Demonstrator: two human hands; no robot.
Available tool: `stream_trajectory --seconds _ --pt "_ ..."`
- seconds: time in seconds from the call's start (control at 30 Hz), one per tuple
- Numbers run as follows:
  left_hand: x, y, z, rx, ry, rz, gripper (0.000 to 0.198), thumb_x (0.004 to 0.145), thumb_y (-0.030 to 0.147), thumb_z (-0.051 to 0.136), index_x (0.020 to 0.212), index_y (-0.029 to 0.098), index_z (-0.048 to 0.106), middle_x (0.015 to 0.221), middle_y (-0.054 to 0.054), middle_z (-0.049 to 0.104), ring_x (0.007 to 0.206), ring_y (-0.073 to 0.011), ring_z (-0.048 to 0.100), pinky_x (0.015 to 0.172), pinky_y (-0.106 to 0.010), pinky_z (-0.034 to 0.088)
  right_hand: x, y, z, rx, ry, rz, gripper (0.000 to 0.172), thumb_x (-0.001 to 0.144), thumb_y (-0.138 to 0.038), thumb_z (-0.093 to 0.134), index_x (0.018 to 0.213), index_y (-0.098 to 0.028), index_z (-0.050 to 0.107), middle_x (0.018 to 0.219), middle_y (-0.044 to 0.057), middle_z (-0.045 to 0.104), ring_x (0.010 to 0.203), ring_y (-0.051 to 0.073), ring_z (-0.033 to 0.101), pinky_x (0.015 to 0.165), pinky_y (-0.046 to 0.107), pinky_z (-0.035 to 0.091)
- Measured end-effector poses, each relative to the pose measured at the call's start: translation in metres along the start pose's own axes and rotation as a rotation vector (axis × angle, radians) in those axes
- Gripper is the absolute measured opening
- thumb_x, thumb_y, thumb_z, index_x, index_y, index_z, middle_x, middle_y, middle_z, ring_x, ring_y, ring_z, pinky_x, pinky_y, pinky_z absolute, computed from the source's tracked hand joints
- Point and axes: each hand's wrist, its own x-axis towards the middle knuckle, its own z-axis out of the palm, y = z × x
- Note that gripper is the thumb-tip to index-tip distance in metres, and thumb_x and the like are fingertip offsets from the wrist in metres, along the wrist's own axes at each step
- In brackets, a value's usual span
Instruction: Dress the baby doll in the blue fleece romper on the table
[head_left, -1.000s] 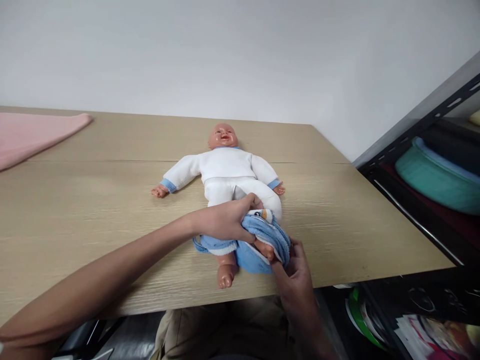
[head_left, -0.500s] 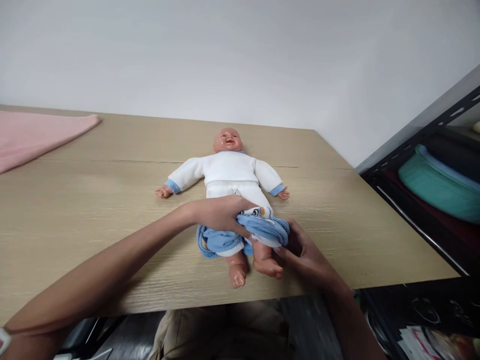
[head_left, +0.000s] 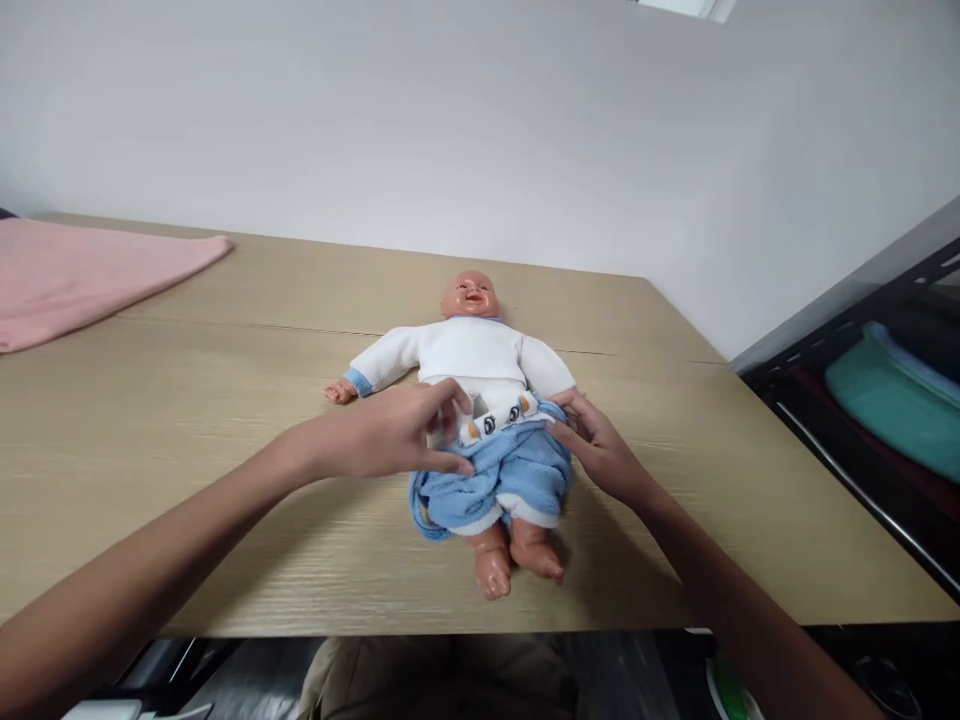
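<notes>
A baby doll (head_left: 469, 345) in a white long-sleeved top with blue cuffs lies on its back, feet toward me. Blue terry-cloth pants (head_left: 517, 465) cover its upper legs. Their white upper band carries stitched eyes and orange patches. At the doll's hip on the right of the view, my right hand (head_left: 600, 445) pinches the edge of the pants. My left hand (head_left: 401, 425) is over the opposite hip, thumb and fingers apart, the thumb tip against the blue cloth. Both bare feet stick out below the white-trimmed leg openings.
The doll rests on a light wooden table (head_left: 247, 400) set against a white wall. A pink cloth (head_left: 97, 275) lies at the far left. On the right stands a black shelf (head_left: 847, 475) holding a teal item (head_left: 896, 395). My lap is below the table's front edge.
The pants' patterned band now sits higher and spreads across the doll's front. My left hand has moved left off the leg and opened; my right has moved up to the hip. The view has shifted slightly.
</notes>
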Motion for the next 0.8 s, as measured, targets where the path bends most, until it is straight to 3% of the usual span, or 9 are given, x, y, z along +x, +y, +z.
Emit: stream_trajectory --seconds 0.07,0.13,0.27,0.37,0.47,0.57,0.63,0.7,0.8 --pt "-0.008 -0.009 -0.002 -0.055 -0.090 -0.054 0.058 0.090 0.068 0.084 0.121 0.022 0.067 0.103 -0.004 0.071 0.090 -0.0244 0.066 0.076 -0.033 0.046 0.010 0.006 0.002 -0.036 0.039 -0.043 0.032 0.099 -0.052 0.076 0.112 -0.024 0.072 0.101 0.002 0.073 0.092 0.022 0.067 0.083 0.032 0.055" --pt "-0.014 -0.016 0.000 -0.132 -0.150 -0.006 0.048 0.092 0.062 0.084 0.114 0.023 0.069 0.101 -0.002 0.068 0.091 -0.0229 0.064 0.078 -0.032 0.048 0.020 0.015 0.005 -0.055 0.068 -0.076 0.031 0.100 -0.052 0.075 0.114 -0.025 0.071 0.103 0.003 0.074 0.093 0.023 0.068 0.085 0.034 0.056" --pt "-0.018 -0.028 0.022 -0.294 -0.060 0.134 0.028 0.103 0.049 0.070 0.114 0.023 0.066 0.114 -0.004 0.067 0.108 -0.0241 0.063 0.100 -0.036 0.052 0.040 0.029 0.008 -0.085 0.049 -0.103 0.030 0.103 -0.053 0.071 0.115 -0.026 0.068 0.097 0.002 0.076 0.090 0.023 0.069 0.081 0.033 0.054" --pt "-0.017 -0.038 0.046 -0.335 0.237 0.158 0.019 0.107 0.041 0.061 0.117 0.024 0.060 0.135 -0.009 0.064 0.133 -0.0283 0.058 0.121 -0.043 0.046 0.050 0.033 0.009 -0.081 0.018 -0.119 0.029 0.105 -0.053 0.069 0.115 -0.026 0.067 0.095 0.001 0.076 0.088 0.023 0.069 0.081 0.034 0.055" --pt "-0.013 -0.047 0.066 -0.267 0.571 0.133 0.011 0.105 0.031 0.059 0.114 0.025 0.055 0.154 -0.014 0.055 0.153 -0.0308 0.045 0.132 -0.047 0.033 0.050 0.028 0.013 -0.222 0.078 -0.235 0.023 0.105 -0.049 0.070 0.109 -0.026 0.071 0.109 0.007 0.077 0.107 0.028 0.071 0.101 0.042 0.055" --pt "-0.004 -0.057 0.077 -0.351 0.627 0.086 0.006 0.108 0.030 0.051 0.107 0.025 0.048 0.143 -0.013 0.060 0.142 -0.0286 0.055 0.122 -0.044 0.043 0.044 0.023 0.020 -0.315 0.131 -0.331 0.020 0.108 -0.045 0.066 0.112 -0.026 0.071 0.126 0.011 0.076 0.126 0.031 0.069 0.116 0.047 0.049" --pt "0.006 -0.066 0.078 -0.433 0.648 0.008 0.012 0.110 0.035 0.049 0.104 0.025 0.046 0.119 -0.007 0.063 0.118 -0.0248 0.062 0.105 -0.038 0.050 0.044 0.025 0.024 -0.297 0.133 -0.296 0.022 0.110 -0.046 0.062 0.117 -0.026 0.068 0.122 0.011 0.077 0.120 0.030 0.072 0.112 0.046 0.052" --pt "0.019 -0.075 0.076 -0.513 0.687 -0.088 0.019 0.109 0.043 0.050 0.103 0.026 0.045 0.100 0.000 0.057 0.095 -0.0210 0.058 0.090 -0.033 0.050 0.049 0.029 0.027 -0.278 0.168 -0.234 0.025 0.110 -0.050 0.062 0.117 -0.027 0.066 0.111 0.008 0.078 0.108 0.029 0.073 0.103 0.044 0.055" --pt "0.039 -0.086 0.069 -0.641 0.691 -0.190 0.030 0.104 0.055 0.054 0.107 0.025 0.050 0.096 0.001 0.056 0.091 -0.0210 0.057 0.086 -0.032 0.049 0.068 0.040 0.029 -0.225 0.217 -0.166 0.029 0.108 -0.055 0.063 0.113 -0.026 0.064 0.097 0.004 0.074 0.094 0.027 0.071 0.090 0.039 0.056"
